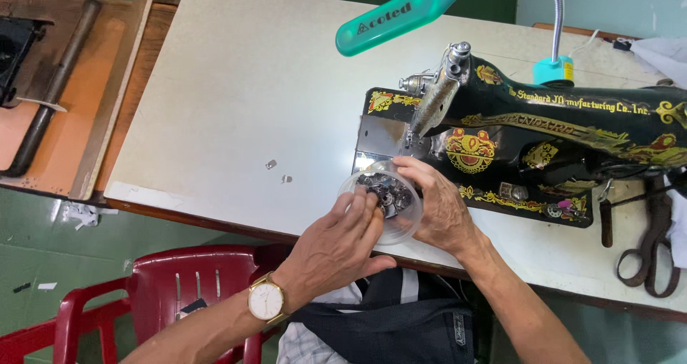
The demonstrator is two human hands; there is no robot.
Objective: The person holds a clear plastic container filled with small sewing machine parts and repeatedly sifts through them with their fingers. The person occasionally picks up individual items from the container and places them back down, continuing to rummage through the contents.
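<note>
Head view, looking down on a pale sewing table (236,85). Clear plastic container (383,199), round and shallow, sits at the table's near edge, just in front of the sewing machine (529,149) and touching the needle-plate end of its base. Container holds a heap of small dark metal parts (381,188); individual pieces are too small to identify.

Left hand (336,246) comes in from the near side, wrist bearing a gold watch (266,301) with a white face. Its fingers (361,210) reach over the container's near rim into the metal parts; whether they pinch a piece cannot be told. Right hand (440,206) is curled around the container's right side, thumb and fingers gripping the rim and steadying it. Container lies between the two hands, both in contact with it.

Two small metal pieces (278,171) lie loose on the table, left of the container and apart from it. Green lamp (404,13) on a flexible neck hangs over the machine's needle end. Large scissors (651,246) rest at the table's right edge, well apart from the hands. Red plastic chair (179,278) stands below the table's near edge, left of the person. Dark folded cloth (393,328) lies across the person's lap.
</note>
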